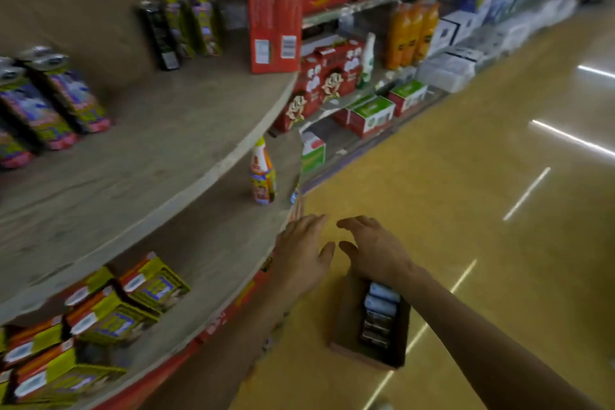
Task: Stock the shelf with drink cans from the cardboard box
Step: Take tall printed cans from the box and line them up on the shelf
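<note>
Drink cans [381, 304] lay in row inside cardboard box [346, 323] on floor [466, 210], just beside curved shelf [206, 156]. Left hand [304, 251] & right hand [376, 250] hovered over box, both empty, fingers spread, prob. reaching for cans.

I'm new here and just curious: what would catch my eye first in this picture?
The left hand and right hand reach open toward a cardboard box of drink cans on the yellow floor. To their left, curved wooden shelves carry colourful cans and a lone bottle.
</note>
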Motion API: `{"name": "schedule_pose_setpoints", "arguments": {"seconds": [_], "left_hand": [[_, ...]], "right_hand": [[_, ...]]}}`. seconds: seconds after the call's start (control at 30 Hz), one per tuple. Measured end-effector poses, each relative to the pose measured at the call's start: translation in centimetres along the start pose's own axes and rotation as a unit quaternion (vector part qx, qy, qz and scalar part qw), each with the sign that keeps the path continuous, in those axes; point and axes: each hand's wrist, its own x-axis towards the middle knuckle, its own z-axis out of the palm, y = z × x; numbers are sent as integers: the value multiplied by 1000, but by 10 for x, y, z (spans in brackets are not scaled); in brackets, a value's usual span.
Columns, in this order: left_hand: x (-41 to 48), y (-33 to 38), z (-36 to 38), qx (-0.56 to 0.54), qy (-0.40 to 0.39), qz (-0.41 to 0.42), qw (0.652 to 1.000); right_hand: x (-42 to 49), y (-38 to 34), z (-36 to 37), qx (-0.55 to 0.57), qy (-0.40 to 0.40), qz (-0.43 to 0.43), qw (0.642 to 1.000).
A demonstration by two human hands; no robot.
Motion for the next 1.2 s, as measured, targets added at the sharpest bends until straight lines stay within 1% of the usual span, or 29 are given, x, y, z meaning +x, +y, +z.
{"name": "schedule_pose_setpoints", "arguments": {"seconds": [0.07, 0.13, 0.23, 0.33, 0.4, 0.5, 0.57, 0.7, 0.8, 0.9, 1.07, 1.2], "left_hand": [[8, 14, 27, -11, -32, 3, 999], [15, 27, 55, -23, -59, -14, 998], [20, 45, 99, -23, -96, -33, 995], [25, 56, 142, -23, -129, -47, 990], [26, 58, 170, -38, -151, -66, 986], [29, 54, 210, -36, -197, -83, 976], [31, 47, 237, -38, -226, -94, 969], [33, 25, 293, -53, -280, -110, 952], [36, -1, 345, -56, -310, -107, 943], [41, -35, 404, -57, -324, -102, 939], [56, -101, 513, -57, -354, -111, 927], [65, -140, 595, -31, -387, -98, 917]], "right_hand": [[-8, 33, 7, 5, -14, 22, 1000], [-14, 69, 21, 4, -35, 34, 999], [-21, 121, 45, 9, -66, 26, 997], [-26, 159, 64, 48, -75, 64, 994], [-29, 178, 80, 65, -95, 84, 990], [-37, 208, 115, 104, -112, 125, 980], [-42, 226, 136, 111, -121, 155, 974], [-45, 260, 191, 130, -163, 213, 955], [-39, 283, 245, 148, -169, 244, 943], [-26, 308, 308, 151, -175, 269, 935], [0, 358, 418, 144, -189, 284, 929], [19, 401, 498, 110, -210, 283, 929]]}}
